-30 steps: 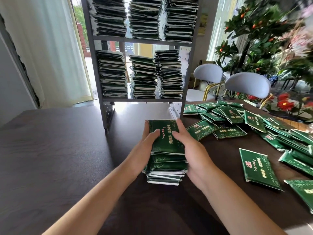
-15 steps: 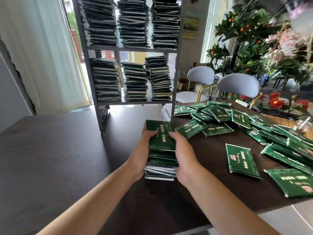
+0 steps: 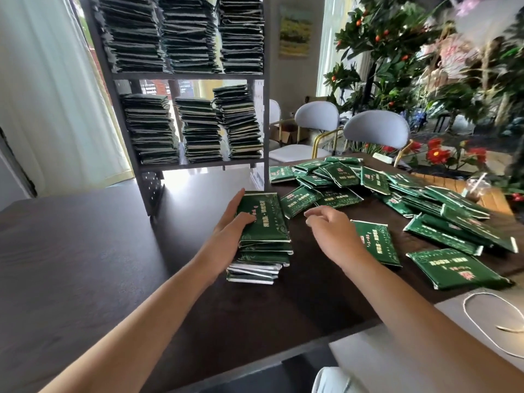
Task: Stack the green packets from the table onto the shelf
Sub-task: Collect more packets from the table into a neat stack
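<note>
A stack of green packets (image 3: pixel 263 239) stands on the dark table (image 3: pixel 85 251) in front of the grey shelf (image 3: pixel 181 76). My left hand (image 3: pixel 229 225) rests against the stack's left side, thumb lying on the top packet. My right hand (image 3: pixel 329 231) hovers just right of the stack, fingers loosely curled and holding nothing, above a single loose packet (image 3: pixel 377 242). Several more green packets (image 3: pixel 340 177) lie scattered over the right half of the table. Both shelf levels hold tall piles of packets (image 3: pixel 198 129).
Two pale chairs (image 3: pixel 374 131) stand behind the table on the right, with leafy plants and red flowers (image 3: pixel 436 154) beyond. A plastic cup with a straw (image 3: pixel 476 187) sits on a wooden board. A white cord (image 3: pixel 487 321) lies at the near right corner.
My right hand has let go of the stack and moved right, over the loose packet. My left hand stays on the stack. The view has shifted slightly left.
</note>
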{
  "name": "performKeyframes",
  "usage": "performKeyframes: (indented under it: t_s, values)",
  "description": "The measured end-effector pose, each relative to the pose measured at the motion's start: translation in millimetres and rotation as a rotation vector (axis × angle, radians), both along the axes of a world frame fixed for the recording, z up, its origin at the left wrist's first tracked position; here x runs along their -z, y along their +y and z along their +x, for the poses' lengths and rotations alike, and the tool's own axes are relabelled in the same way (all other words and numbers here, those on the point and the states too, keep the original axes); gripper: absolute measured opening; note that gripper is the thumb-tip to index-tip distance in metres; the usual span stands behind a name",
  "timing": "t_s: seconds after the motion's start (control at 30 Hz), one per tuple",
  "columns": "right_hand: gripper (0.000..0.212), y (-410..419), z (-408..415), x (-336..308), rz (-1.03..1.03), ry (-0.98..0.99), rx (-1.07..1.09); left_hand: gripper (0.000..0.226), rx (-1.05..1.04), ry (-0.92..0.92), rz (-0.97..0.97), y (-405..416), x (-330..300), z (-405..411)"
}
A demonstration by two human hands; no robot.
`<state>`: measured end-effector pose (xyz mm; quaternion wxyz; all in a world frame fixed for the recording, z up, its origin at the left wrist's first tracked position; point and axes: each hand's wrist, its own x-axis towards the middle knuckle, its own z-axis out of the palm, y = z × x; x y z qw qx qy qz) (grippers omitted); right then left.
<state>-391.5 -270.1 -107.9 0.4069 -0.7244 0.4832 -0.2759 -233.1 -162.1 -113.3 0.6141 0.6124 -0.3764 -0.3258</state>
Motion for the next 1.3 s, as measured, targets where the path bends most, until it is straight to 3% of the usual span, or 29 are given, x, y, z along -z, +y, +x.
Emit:
performKeyframes:
  t_s: [0.1,0.2,0.43,0.53,0.63,0.8,0.9,1.07,1.2,1.3]
  values:
    - [0.033,-12.9,-16.0,9.3,-0.194,0.471,0.053,0.050,-0.029,0.019,0.010,-0.3,0.9,1.4]
    - [0.046,-15.0,-21.2,15.8,-0.134,0.670,0.009,0.049,-0.030,0.007,0.020,0.9,-0.6,-1.3]
    - [0.051,7.4,-12.9,15.0,-0.280,0.553,-0.212,0.048,-0.055,-0.031,0.018,0.9,0.7,-1.9]
    - [0.059,11.1,-9.8,14.7,-0.300,0.715,-0.237,0.048,-0.064,-0.045,0.027,1.2,1.8,1.3]
    - [0.063,10.2,-10.8,14.5,-0.275,0.743,-0.225,0.048,-0.061,-0.065,0.028,2.4,1.8,0.7]
    - [0.064,16.6,-6.3,17.1,-0.472,0.826,-0.225,0.047,-0.061,-0.081,0.017,2.5,2.0,-0.7]
    - [0.058,23.7,-3.8,19.8,-0.523,0.770,-0.223,0.048,-0.064,-0.097,0.012,3.2,2.9,-0.2]
    - [0.025,21.0,-4.0,7.8,-0.419,0.422,-0.012,0.049,-0.060,-0.074,0.009,4.8,2.0,-2.8]
    - [0.026,16.2,-3.6,-8.3,-0.395,0.179,0.106,0.053,-0.072,-0.089,0.018,5.6,2.1,-1.8]
    - [0.022,18.8,3.8,-16.2,-0.534,-0.002,0.131,0.051,-0.087,-0.110,0.044,5.5,1.1,-2.6]
